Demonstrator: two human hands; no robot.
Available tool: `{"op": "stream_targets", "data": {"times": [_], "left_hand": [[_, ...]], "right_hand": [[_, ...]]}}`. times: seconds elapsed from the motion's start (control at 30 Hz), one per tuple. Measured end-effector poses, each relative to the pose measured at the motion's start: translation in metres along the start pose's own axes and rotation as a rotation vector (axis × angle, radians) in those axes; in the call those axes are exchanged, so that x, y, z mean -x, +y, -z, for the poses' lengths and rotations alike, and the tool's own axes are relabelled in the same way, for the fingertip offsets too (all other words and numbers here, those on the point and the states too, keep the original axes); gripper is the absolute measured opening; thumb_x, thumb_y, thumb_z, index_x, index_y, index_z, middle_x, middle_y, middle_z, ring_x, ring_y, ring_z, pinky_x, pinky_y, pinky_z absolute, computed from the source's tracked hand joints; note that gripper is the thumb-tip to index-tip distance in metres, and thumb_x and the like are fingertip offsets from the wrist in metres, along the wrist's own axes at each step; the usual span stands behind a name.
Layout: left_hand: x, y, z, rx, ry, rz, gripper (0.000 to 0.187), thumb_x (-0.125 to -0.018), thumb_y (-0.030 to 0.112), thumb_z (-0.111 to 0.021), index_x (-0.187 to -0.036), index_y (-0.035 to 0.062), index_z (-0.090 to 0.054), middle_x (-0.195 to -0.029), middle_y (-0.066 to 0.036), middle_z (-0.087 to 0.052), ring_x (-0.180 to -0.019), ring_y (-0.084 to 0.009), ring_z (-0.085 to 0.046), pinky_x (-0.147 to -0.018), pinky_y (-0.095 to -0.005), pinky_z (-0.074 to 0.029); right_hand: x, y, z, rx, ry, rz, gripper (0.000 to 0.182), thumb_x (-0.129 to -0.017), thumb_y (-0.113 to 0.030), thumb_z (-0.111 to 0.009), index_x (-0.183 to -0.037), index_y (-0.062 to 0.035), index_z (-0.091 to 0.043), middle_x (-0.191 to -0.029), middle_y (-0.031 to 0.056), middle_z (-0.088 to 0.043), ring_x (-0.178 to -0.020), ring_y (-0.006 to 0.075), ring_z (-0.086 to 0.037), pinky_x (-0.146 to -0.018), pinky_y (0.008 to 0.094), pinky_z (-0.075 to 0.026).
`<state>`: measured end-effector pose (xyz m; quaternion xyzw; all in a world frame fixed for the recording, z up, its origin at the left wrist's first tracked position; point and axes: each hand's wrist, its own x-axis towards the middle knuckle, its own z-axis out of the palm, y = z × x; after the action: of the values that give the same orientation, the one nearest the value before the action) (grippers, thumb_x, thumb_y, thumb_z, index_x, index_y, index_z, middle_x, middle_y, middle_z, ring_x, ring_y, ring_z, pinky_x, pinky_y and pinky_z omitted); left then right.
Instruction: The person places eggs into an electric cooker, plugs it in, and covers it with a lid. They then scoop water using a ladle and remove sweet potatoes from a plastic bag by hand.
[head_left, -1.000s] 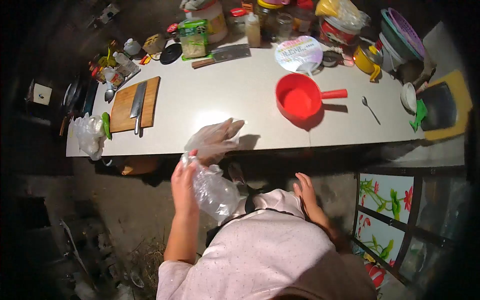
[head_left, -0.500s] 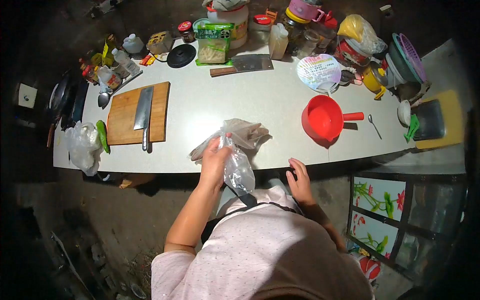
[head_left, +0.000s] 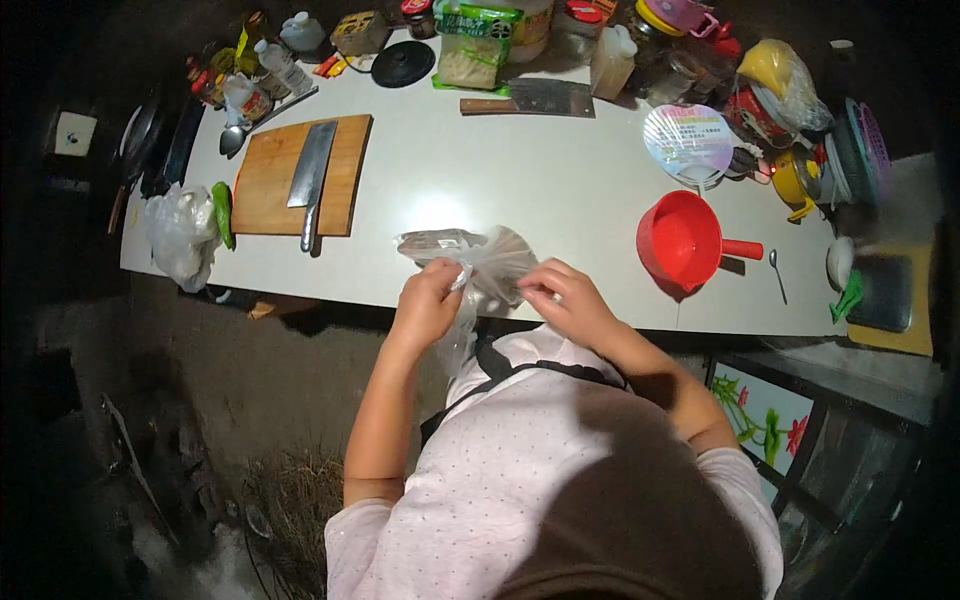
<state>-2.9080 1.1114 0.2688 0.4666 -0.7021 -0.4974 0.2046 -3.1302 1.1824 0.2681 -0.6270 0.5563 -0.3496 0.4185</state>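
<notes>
A clear plastic bag (head_left: 492,252) with brownish contents I cannot make out lies at the table's front edge. My left hand (head_left: 430,300) is closed on the gathered neck of the bag, and loose film hangs below it. At the bag's right side, the bent fingers of my right hand (head_left: 568,302) pinch its film. To the left, a cleaver (head_left: 313,168) rests on a wooden cutting board (head_left: 345,185), with a green pepper (head_left: 222,214) beside the board.
Right of my hands stands a red ladle-like pot (head_left: 680,240), with a small spoon (head_left: 777,275) further right. A white plastic bag (head_left: 182,235) sits at the left edge. A second cleaver (head_left: 540,98), a round fan (head_left: 688,145) and several jars and bottles line the back.
My right hand has come up from beside my body to the bag's right side. My left hand still grips the bag. The camera view has shifted, so the table appears higher.
</notes>
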Motion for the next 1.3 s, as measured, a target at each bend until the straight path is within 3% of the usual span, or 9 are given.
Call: {"op": "stream_targets", "data": {"times": [0.2,0.23,0.27,0.33,0.6,0.8,1.1,1.17,1.3], "left_hand": [[0.017,0.01,-0.005,-0.272,0.158,0.024,0.022,-0.07,-0.002,-0.053,-0.091,0.0008,-0.059,-0.094,-0.017,-0.057,-0.081,-0.0366,-0.056,-0.069,-0.0414,-0.044],[0.019,0.009,-0.006,-0.274,0.169,0.038,0.022,-0.07,-0.002,-0.053,-0.091,0.0008,-0.059,-0.094,-0.017,-0.057,-0.081,-0.0366,-0.056,-0.069,-0.0414,-0.044],[0.021,0.008,-0.006,-0.28,0.17,0.008,0.022,-0.073,-0.004,-0.052,-0.094,0.0003,-0.059,-0.089,-0.016,-0.057,-0.078,-0.0314,-0.056,-0.067,-0.0353,-0.044],[0.024,0.001,-0.008,-0.288,0.183,-0.012,0.023,-0.076,-0.005,-0.051,-0.097,-0.0003,-0.059,-0.085,-0.014,-0.056,-0.076,-0.0262,-0.057,-0.065,-0.0291,-0.045],[0.033,-0.021,-0.021,0.39,0.199,0.243,0.023,-0.079,0.002,-0.046,-0.099,0.0015,-0.059,-0.077,-0.001,-0.056,-0.071,-0.0097,-0.049,-0.066,-0.0231,-0.04],[0.021,-0.019,-0.028,0.504,0.235,0.37,0.019,-0.087,0.02,-0.053,-0.089,0.0024,-0.059,-0.071,0.004,-0.051,-0.067,-0.0059,-0.045,-0.061,-0.0198,-0.037],[0.018,-0.014,-0.037,0.648,0.294,0.283,0.014,-0.087,0.019,-0.054,-0.087,0.0051,-0.056,-0.075,0.003,-0.053,-0.069,-0.0048,-0.044,-0.064,-0.0187,-0.035],[0.019,-0.01,-0.036,0.627,0.277,0.279,0.014,-0.087,0.019,-0.053,-0.087,0.0051,-0.056,-0.076,0.003,-0.053,-0.07,-0.0052,-0.045,-0.065,-0.0191,-0.036],[0.018,-0.013,-0.037,0.471,0.267,0.17,0.015,-0.088,0.018,-0.051,-0.088,0.0036,-0.055,-0.077,0.002,-0.054,-0.072,-0.0063,-0.046,-0.067,-0.0202,-0.037]], "right_hand": [[-0.05,-0.024,-0.02,0.02,-0.148,0.023,0.024,-0.078,-0.014,-0.06,-0.101,-0.0056,-0.059,-0.104,0.0115,-0.054,-0.079,0.0231,-0.057,-0.07,0.0299,-0.047],[-0.056,-0.011,-0.031,0.098,-0.033,0.208,0.024,-0.077,-0.014,-0.06,-0.1,-0.0053,-0.059,-0.101,0.0117,-0.055,-0.078,0.0245,-0.057,-0.07,0.0309,-0.047],[-0.059,0.0,-0.039,0.172,0.084,0.391,0.024,-0.077,-0.014,-0.06,-0.099,-0.0049,-0.058,-0.098,0.0118,-0.055,-0.078,0.0259,-0.057,-0.069,0.0319,-0.047],[-0.064,0.007,-0.04,0.138,-0.024,0.317,0.022,-0.076,-0.013,-0.059,-0.096,-0.0043,-0.057,-0.095,0.0122,-0.056,-0.078,0.0274,-0.057,-0.069,0.0332,-0.046],[-0.07,0.008,-0.037,0.09,-0.139,0.257,0.014,-0.077,-0.011,-0.057,-0.087,-0.0022,-0.054,-0.086,0.0129,-0.055,-0.077,0.0298,-0.055,-0.067,0.0358,-0.045],[-0.08,0.015,-0.032,0.173,-0.125,0.422,0.014,-0.076,-0.008,-0.058,-0.088,-0.0029,-0.054,-0.085,0.0115,-0.055,-0.075,0.0283,-0.056,-0.065,0.0348,-0.046],[-0.076,-0.01,-0.012,0.116,-0.154,0.237,0.011,-0.073,-0.012,-0.062,-0.081,-0.0043,-0.061,-0.074,0.0089,-0.057,-0.074,0.0219,-0.057,-0.061,0.0306,-0.045],[-0.073,-0.014,-0.015,-0.15,-0.319,-0.112,0.013,-0.075,-0.015,-0.061,-0.075,-0.002,-0.064,-0.063,0.0071,-0.058,-0.062,0.0133,-0.056,-0.055,0.0264,-0.043],[-0.072,-0.01,-0.024,-0.207,-0.308,-0.19,0.018,-0.077,-0.018,-0.06,-0.074,-0.001,-0.065,-0.058,0.0056,-0.059,-0.053,0.009,-0.052,-0.05,0.0251,-0.041]]}}
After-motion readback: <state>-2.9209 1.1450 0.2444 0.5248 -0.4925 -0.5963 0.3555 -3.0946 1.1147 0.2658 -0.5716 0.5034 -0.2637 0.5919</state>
